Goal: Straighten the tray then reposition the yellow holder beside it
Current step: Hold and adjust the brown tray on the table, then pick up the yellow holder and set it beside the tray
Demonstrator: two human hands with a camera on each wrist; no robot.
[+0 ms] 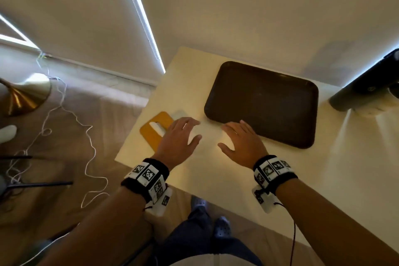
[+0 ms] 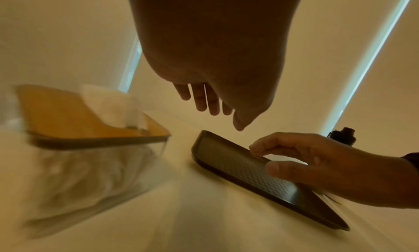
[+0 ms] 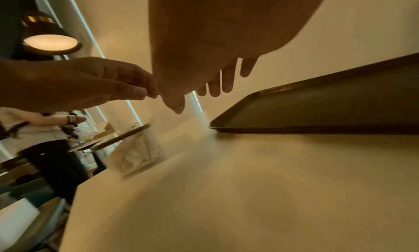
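While both of the person's hands hover low over a pale table [image 1: 269, 190], neither holds anything. The left hand [image 1: 179, 136] hangs palm down with fingers loosely spread and relaxed, partly above the near right corner of the yellow holder [image 1: 154, 130], though I cannot tell whether it touches it. That holder is a clear-sided box with a yellow slotted lid and white tissue poking out of the slot; it sits near the table's left edge, apart from the tray and turned at an angle to it. The right hand [image 1: 241, 140] is also open, fingers gently bent, its fingertips [image 2: 257, 149] over the tray's near left rim; contact is unclear. The dark brown rectangular tray [image 1: 262, 103] lies flat on the table toward the wall, skewed to the table's edges. A black device [image 1: 367, 84] stands at the far right. On the floor to the left are a brass lamp base [image 1: 23, 95] and a loose white cord [image 1: 64, 114].
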